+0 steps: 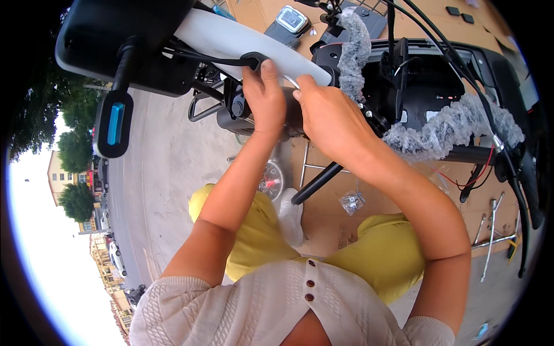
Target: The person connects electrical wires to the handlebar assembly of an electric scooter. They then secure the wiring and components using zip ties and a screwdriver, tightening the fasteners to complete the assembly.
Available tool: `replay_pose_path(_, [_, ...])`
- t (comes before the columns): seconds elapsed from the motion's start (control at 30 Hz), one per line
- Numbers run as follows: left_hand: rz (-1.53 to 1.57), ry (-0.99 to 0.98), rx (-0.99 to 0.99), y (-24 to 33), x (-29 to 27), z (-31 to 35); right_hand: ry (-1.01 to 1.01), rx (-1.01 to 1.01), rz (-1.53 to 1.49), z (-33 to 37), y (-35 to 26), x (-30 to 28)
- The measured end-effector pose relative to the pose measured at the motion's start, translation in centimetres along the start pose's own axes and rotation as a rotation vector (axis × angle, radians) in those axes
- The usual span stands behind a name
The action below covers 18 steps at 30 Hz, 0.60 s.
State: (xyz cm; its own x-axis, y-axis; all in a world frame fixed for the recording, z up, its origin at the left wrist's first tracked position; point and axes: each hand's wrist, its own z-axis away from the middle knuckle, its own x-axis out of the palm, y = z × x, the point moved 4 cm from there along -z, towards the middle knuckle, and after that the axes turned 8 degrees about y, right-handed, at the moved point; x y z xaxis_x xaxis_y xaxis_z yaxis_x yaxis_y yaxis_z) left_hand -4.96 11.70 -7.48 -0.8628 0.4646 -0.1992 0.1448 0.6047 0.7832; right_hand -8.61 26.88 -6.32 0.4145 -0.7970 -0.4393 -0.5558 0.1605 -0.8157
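A long white curved panel [254, 43] runs across the upper middle, with a black cable [213, 59] entering a dark oval grommet [254, 57] in it. My left hand [266, 104] is raised against that grommet, thumb up and fingertips at the cable's end; its other fingers are hidden. Beside it, my right hand [334, 118] is closed on a thin pale rod-like piece [292, 82], whose tip points at the panel's lower edge. Most of the piece is inside the fist, so its kind cannot be made out.
Bubble-wrapped bars [355, 52] and black cables [490, 115] surround the vehicle's black body [427, 81]. A black mirror [114, 124] juts out left. A bag of small hardware [351, 202] lies on cardboard [326, 225]. Metal wrenches [491, 239] lie at right; a boxed lamp [290, 22] sits at the top.
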Motion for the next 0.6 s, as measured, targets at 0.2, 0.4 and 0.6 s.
replay_pose_path(0.2, [0.354, -0.261, -0.250, -0.9, -0.4, 0.5, 0.098, 0.086, -0.130, -0.4, 0.2, -0.1])
replay_pose_path(0.4, [0.933, -0.340, -0.435, -0.6, 0.7, 1.0, 0.149, 0.119, -0.199, -1.9, -1.8, -1.7])
replay_pose_path(0.6, [1.096, -0.198, -0.513, -3.0, 2.5, 1.1, 0.180, -0.008, -0.025, -5.4, -2.5, 0.3])
